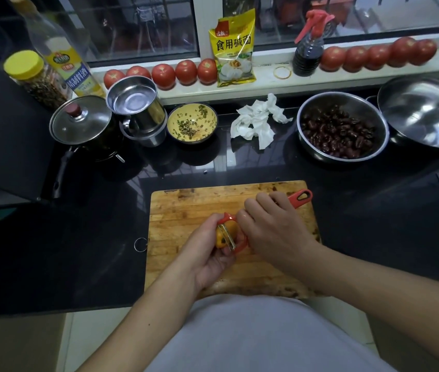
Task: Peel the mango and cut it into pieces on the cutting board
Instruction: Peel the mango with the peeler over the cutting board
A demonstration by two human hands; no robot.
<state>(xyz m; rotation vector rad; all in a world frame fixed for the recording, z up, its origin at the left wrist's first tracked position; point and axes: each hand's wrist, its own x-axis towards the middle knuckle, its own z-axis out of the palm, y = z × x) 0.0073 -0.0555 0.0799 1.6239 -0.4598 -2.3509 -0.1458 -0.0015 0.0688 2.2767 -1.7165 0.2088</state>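
A small yellow-orange mango [221,238] sits in my left hand [210,255], which grips it from below and the left, above the wooden cutting board [186,210]. Most of the fruit is hidden by my fingers. My right hand [272,226] holds a red-handled peeler [303,197], its handle end sticking out to the upper right. The peeler's metal blade lies against the mango's top face.
Behind the board on the black counter stand a bowl of dark red fruit [343,130], a big steel bowl [425,111], crumpled tissue [258,122], a yellow bowl of chopped greens [192,122], a steel cup [138,108] and a lidded pot [81,119]. Tomatoes [163,75] line the sill.
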